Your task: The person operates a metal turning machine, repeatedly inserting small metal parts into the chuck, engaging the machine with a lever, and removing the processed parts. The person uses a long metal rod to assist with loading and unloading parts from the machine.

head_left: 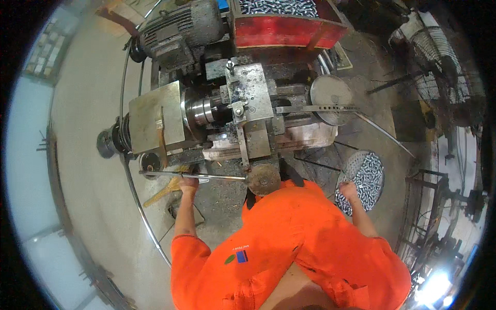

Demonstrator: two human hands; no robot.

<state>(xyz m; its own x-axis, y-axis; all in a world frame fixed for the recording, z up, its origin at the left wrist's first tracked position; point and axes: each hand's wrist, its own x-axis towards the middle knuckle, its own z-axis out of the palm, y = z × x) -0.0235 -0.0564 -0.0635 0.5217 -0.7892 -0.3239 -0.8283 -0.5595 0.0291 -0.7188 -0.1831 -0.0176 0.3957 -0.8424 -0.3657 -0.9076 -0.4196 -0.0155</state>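
Note:
My left hand [187,183] is closed round a long metal lever [219,177], which runs across in front of the machine to a round, worn metal disc [264,180]. To the right, my right hand [349,190] is at the near left side of a round pan [354,164] heaped with small shiny metal pieces [369,181]. Its fingers are curled in, and whatever they hold is too small to make out. Ahead of me stands a lathe-like machine with a bright steel spindle [202,111] and a bolted tool block [250,93].
A red bin [284,32] of similar metal pieces stands behind the machine, beside a grey motor [181,31]. On the machine's cover lies a brush [161,137]. A round metal plate [330,93] sits at its right end. A fan [431,57] stands far right.

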